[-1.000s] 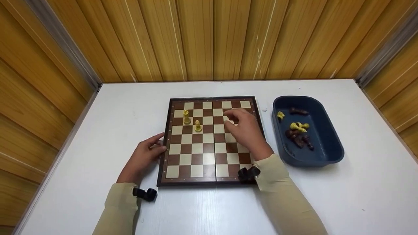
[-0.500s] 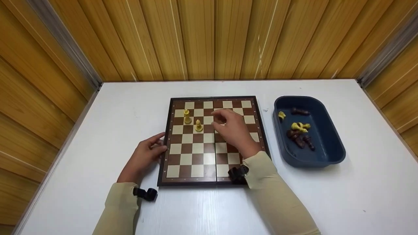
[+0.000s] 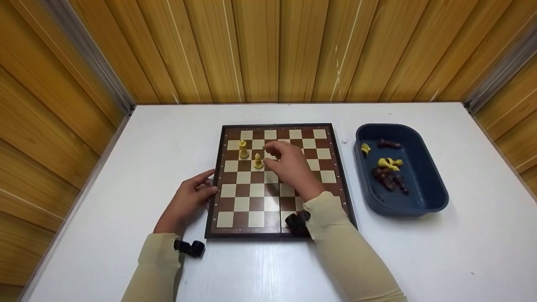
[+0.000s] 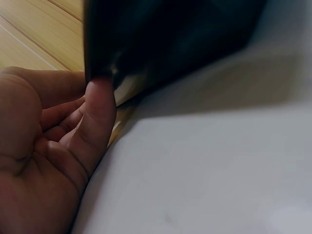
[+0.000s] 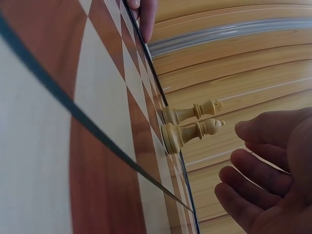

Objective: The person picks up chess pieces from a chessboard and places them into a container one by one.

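Note:
A pale yellow bishop [image 3: 258, 161] stands upright on the brown-and-cream chessboard [image 3: 251, 191], left of its middle seam. A taller pale piece with a crown-like top [image 3: 243, 149], king or queen, stands behind and left of it. Just right of the bishop is my right hand [image 3: 289, 163], its fingers loosely curved and apart. The right wrist view shows a gap between those fingers [image 5: 253, 168] and the bishop [image 5: 183, 134], with nothing held. At the board's left edge, my left hand [image 3: 191, 195] touches the side with thumb and forefinger; the left wrist view shows the thumb [image 4: 100, 105] against the dark edge.
A dark blue tub [image 3: 432, 184] stands right of the board, with several dark brown and yellow chess pieces lying in it. The white table [image 3: 126, 167] ends at a wood-patterned panel wall [image 3: 293, 54]. Each wrist carries a small black camera.
My right hand has moved left across the board, from its right half to beside the bishop. The left hand stays at the board's edge. The head view has shifted slightly.

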Available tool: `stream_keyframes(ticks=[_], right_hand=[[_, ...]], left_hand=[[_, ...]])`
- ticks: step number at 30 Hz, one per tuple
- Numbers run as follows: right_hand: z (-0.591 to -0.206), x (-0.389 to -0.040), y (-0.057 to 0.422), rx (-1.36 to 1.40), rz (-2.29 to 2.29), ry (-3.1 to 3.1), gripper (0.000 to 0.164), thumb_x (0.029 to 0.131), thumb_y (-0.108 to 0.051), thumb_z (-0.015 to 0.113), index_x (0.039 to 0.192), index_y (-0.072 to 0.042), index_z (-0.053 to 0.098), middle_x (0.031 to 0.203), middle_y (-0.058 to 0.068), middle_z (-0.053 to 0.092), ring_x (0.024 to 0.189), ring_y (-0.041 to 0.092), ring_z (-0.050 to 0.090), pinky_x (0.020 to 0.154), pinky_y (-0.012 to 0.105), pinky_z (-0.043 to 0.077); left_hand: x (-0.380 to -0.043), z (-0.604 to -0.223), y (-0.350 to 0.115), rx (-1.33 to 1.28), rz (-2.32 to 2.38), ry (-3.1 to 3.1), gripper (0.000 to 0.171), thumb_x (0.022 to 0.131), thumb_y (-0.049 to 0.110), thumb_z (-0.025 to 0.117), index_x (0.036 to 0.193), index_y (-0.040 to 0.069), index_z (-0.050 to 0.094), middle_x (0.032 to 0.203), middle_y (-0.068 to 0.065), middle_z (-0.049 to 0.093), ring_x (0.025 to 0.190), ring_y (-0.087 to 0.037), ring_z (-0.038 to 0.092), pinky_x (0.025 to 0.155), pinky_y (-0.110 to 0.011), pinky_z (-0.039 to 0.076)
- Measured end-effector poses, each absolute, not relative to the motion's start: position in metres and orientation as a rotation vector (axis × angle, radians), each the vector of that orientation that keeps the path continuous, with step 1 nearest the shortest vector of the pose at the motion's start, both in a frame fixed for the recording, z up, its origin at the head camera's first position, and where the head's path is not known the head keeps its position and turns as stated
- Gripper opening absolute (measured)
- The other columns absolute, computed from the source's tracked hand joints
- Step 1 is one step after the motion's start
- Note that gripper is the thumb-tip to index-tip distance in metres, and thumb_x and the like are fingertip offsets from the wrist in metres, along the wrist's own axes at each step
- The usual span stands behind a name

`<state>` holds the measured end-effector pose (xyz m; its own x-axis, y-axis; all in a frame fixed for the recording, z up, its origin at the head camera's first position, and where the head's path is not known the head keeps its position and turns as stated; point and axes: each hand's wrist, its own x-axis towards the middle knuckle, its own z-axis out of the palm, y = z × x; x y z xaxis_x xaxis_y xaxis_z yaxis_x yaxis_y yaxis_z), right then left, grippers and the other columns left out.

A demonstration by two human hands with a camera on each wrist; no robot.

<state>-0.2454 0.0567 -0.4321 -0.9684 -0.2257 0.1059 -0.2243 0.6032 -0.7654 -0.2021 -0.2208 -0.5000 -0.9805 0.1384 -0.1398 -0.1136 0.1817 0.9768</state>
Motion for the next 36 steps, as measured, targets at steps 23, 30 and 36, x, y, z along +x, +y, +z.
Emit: stream_keyframes(ticks=[23, 30, 36], right_hand=[[-0.438, -0.257, 0.035, -0.428, -1.268, 2.762, 0.025, 0.093, -0.014, 0.063, 0.118, -0.015, 0.066, 0.114, 0.003, 0.066, 0.105, 0.017, 0.060, 0.091, 0.036, 0.050], [-0.440, -0.257, 0.033, -0.398, -1.320, 2.751, 0.020, 0.094, -0.011, 0.061, 0.113, -0.015, 0.067, 0.111, 0.003, 0.066, 0.104, 0.018, 0.060, 0.090, 0.036, 0.050], [-0.444, -0.257, 0.034, -0.401, -1.391, 2.732, 0.018, 0.094, -0.013, 0.061, 0.111, -0.013, 0.069, 0.111, 0.002, 0.067, 0.105, 0.017, 0.062, 0.091, 0.035, 0.051]], left_hand=[[-0.203, -0.499, -0.221, 0.034, 1.924, 2.203, 0.054, 0.092, 0.006, 0.063, 0.143, 0.014, 0.048, 0.109, -0.012, 0.051, 0.074, -0.013, 0.057, 0.061, -0.025, 0.051], [-0.203, -0.499, -0.221, 0.017, 1.877, 2.247, 0.055, 0.092, 0.008, 0.064, 0.144, 0.014, 0.047, 0.110, -0.012, 0.052, 0.079, -0.013, 0.057, 0.066, -0.024, 0.051], [-0.204, -0.499, -0.222, 0.048, 1.845, 2.270, 0.056, 0.092, 0.007, 0.062, 0.145, 0.012, 0.045, 0.108, -0.012, 0.055, 0.072, -0.011, 0.059, 0.061, -0.024, 0.052]])
